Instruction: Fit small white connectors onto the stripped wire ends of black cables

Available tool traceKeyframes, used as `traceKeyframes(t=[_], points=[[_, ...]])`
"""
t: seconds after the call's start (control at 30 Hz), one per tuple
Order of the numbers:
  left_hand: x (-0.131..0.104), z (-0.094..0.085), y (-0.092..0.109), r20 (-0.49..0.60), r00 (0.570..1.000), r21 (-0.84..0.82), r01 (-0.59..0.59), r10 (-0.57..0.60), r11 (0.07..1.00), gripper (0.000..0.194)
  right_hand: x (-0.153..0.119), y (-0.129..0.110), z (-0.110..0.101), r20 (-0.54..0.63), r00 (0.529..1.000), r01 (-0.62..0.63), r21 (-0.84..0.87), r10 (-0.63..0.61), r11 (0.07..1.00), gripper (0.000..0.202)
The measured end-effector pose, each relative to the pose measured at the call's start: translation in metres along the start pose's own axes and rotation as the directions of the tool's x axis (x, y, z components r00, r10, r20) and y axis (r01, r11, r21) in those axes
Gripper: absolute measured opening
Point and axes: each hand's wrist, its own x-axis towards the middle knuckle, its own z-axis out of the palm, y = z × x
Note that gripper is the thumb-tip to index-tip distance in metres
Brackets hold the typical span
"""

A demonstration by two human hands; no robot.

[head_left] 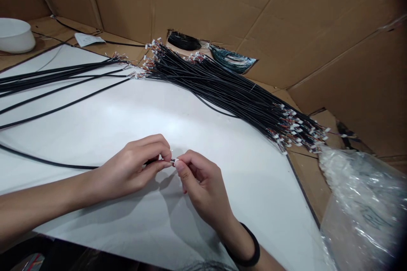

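White tabletop [260,178] beneath probable connector [176,161], cardboard walls [210,0].

I'm holding a black cable [47,160] near its end in my left hand [138,163] and pinching its white connector [176,161] with my right hand [203,186]. Across the counter's [254,182] far side, a cable bundle [219,91] is lying; a clear bag [359,207] is resting right.
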Motion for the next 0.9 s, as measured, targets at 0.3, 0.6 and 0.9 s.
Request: traceKeyframes(t=[0.3,0.6,0.9], points=[[0.0016,0.0002,-0.0011,-0.004,1.000,0.028,-0.019,0.019,0.999,0.014,-0.0001,0.0002,0.0013,-0.011,1.000,0.015,-0.017,-0.015,1.000,0.022],[0.0014,0.0004,-0.0031,-0.008,1.000,0.036,-0.030,0.030,0.999,0.014,-0.0012,0.0005,0.0035,-0.018,1.000,0.017,-0.026,-0.017,1.000,0.022],[0.0031,0.0007,-0.0031,-0.026,1.000,0.040,-0.015,0.017,0.999,0.015,-0.0010,0.0034,0.0059,-0.014,0.999,-0.043,0.030,0.043,0.999,0.023]])
